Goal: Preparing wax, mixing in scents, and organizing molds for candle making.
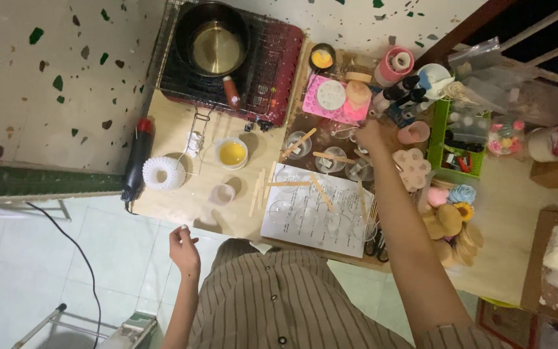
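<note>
While right hand (371,134) is stretched over clear cups (330,159), grip unclear, left hand (185,251) is held loosely curled, empty, off table (182,200).

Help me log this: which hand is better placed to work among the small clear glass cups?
Right, likely. The right hand is stretched over the small clear glass cups; the left hand hangs off the wooden table's near edge, apart from them.

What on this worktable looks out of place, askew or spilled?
The wooden sticks lie at mixed angles across the clear cups and the paper sheet. The heat gun lies at the table edge. No spill shows.
</note>
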